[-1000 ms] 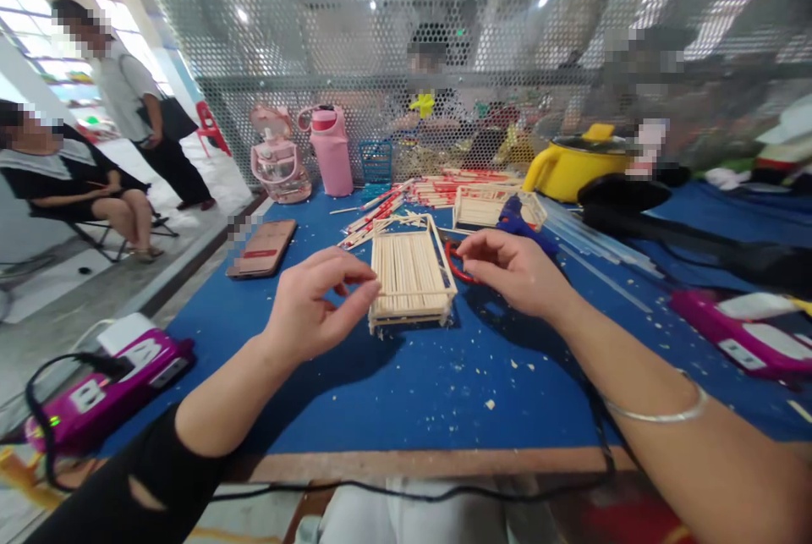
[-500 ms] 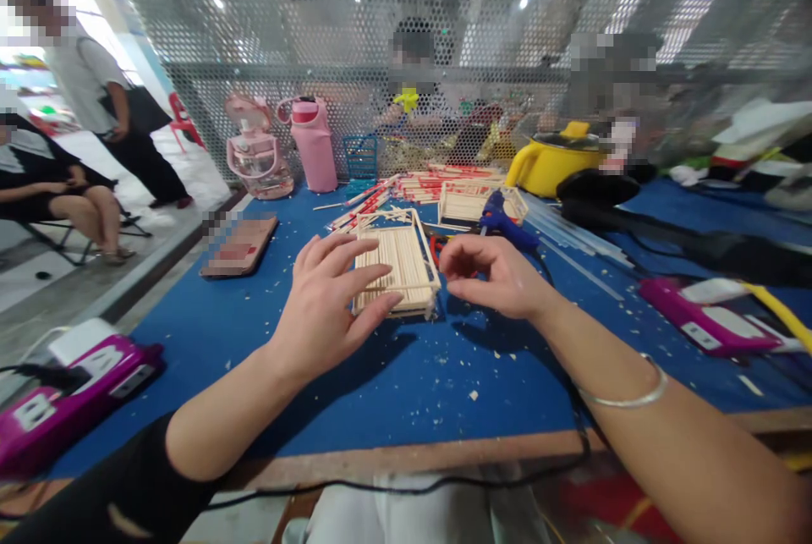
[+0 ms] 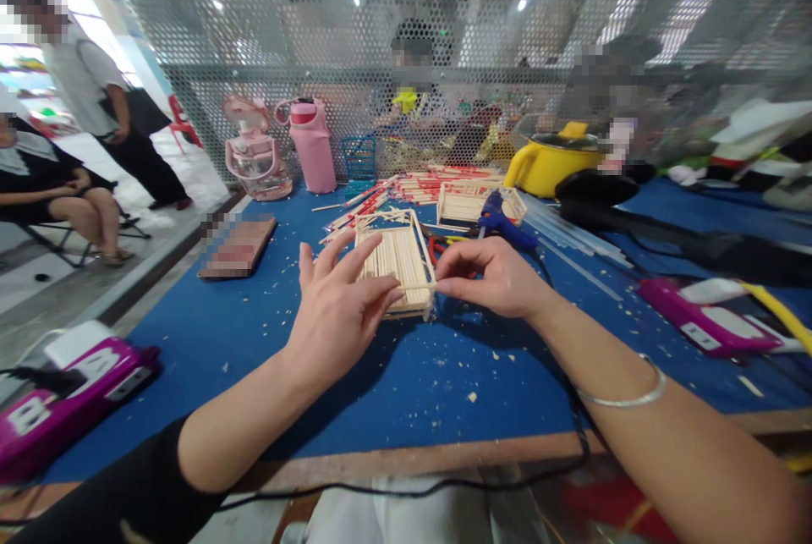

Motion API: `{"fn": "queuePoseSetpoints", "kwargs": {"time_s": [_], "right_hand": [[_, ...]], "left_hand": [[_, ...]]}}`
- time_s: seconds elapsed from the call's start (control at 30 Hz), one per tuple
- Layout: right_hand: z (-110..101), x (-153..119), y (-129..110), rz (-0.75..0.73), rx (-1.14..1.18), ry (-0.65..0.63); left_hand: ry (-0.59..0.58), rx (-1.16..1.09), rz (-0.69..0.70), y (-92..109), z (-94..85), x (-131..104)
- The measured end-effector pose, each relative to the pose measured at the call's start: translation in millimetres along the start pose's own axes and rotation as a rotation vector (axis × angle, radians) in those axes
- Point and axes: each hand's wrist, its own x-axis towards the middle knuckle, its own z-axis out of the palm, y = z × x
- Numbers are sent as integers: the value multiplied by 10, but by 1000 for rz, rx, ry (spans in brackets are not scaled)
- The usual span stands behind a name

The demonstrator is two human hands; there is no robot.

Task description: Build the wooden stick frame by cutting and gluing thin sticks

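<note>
A small frame built of thin wooden sticks [image 3: 394, 255] lies on the blue table in front of me, with a slatted floor and raised rails. My left hand [image 3: 333, 299] is over its left side, thumb and index finger closed on a wooden stick [image 3: 417, 285] along the near rail, the other fingers spread. At that stick's right end, my right hand [image 3: 485, 277] pinches with thumb and fingertips. Just behind my right hand lies a blue glue gun [image 3: 501, 218]. Red-handled pliers [image 3: 435, 248] are partly hidden beside the frame.
A second stick frame [image 3: 466, 206], red-tipped sticks [image 3: 444, 184] and clear glue sticks [image 3: 564, 231] lie farther back. A yellow pot [image 3: 558, 167], pink bottle [image 3: 314, 151], clear jug [image 3: 257, 167] and phone [image 3: 238, 248] stand or lie around. Purple power strips [image 3: 710, 324] sit at both sides; people are beyond.
My left thumb and index finger have closed together at the near rail. My right hand has moved slightly left, and its fingertips now meet the stick's right end.
</note>
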Motion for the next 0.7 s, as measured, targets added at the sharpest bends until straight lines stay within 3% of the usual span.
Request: {"fn": "queuePoseSetpoints", "kwargs": {"time_s": [0.7], "right_hand": [[16,7,0,32,10,2]], "left_hand": [[-21,-83,-30,-21,3,-3]]}}
